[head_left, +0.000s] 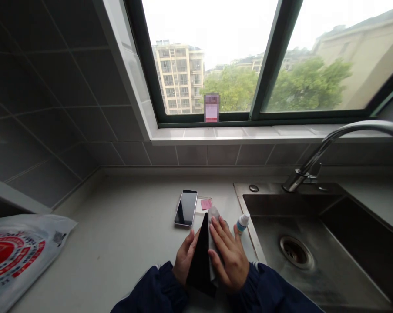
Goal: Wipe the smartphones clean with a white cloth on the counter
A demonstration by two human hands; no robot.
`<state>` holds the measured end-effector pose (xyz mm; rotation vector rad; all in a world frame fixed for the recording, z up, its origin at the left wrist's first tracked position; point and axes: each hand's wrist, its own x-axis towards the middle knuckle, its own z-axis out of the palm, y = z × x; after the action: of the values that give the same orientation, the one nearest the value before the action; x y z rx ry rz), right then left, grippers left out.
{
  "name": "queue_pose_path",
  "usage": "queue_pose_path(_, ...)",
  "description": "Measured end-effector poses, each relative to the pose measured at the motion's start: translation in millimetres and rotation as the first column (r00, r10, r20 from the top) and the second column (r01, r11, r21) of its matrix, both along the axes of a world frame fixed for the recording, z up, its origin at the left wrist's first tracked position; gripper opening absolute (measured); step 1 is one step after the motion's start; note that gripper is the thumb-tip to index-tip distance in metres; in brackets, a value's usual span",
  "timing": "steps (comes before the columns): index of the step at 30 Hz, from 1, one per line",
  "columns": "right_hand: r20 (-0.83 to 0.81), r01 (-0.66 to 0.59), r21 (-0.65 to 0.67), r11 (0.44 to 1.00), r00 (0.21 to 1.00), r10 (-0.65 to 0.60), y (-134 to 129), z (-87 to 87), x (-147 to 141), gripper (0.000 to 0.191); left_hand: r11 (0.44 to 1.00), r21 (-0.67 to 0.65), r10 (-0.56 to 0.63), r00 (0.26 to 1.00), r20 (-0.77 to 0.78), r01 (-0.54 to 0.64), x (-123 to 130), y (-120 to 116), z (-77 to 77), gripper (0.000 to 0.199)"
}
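Hands are seen at the lower middle of the head view, above a pale table point(118, 243). A black flat object point(199, 261) is held between them, tilted, with its narrow end pointed toward the window point(235, 87). Its left side is gripped by the left hand point(185, 256), whose fingers are clamped on it; the far fingertips are hidden. Against its right side a grey cloth point(213, 213) is pressed by the right hand point(229, 254), which is laid flat on the cloth with its fingers outstretched, slightly apart and not curled round anything.

Beyond the hands, a phone point(186, 208) is laid with its dark screen up, partly over a clear flat item point(199, 200) on which a pink square point(206, 204) is placed. Just beside the right hand, near the left rim of a steel sink point(255, 243), a small bottle point(242, 223) with a white cap and a blue label is seen. Above the sink a curved tap point(317, 152) is mounted. At the far left, a white plastic bag point(55, 232) printed in red is spread on the table. Near the window's lower frame, a pinkish item point(212, 108) is blurred by pixels.
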<state>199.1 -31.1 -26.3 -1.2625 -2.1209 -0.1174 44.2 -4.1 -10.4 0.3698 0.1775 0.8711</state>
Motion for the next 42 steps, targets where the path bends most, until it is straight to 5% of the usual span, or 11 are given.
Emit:
queue_pose_path(6,0.004,-0.204,-0.018,0.979,0.979,0.204,-10,4.8,-7,0.048,0.989,-0.15,0.005,0.996,-0.086,-0.018,-2,0,12.0,0.062)
queue_pose_path(11,-0.041,-0.244,-0.01,0.97,0.969,0.244,-12,5.4,-10,0.044,0.976,-0.215,0.001,0.995,-0.096,-0.021,-2,0,15.5,0.067)
queue_pose_path(16,-0.002,-0.201,-0.032,0.979,0.98,0.201,-9,1.7,-8,0.049,0.986,-0.165,0.0,0.999,-0.054,-0.009,-2,1,10.3,0.065)
queue_pose_path(25,-0.105,0.047,-0.069,0.997,0.993,-0.054,-8,0.6,-7,0.063,0.993,0.107,-0.043,0.998,-0.052,0.048,4,-4,9.2,0.062)
queue_pose_path(42,-0.054,0.017,-0.089,0.996,0.998,-0.021,-2,-11.7,-4,0.053,1.0,-0.002,0.022,1.0,-0.013,-0.022,-2,2,3.4,0.069)
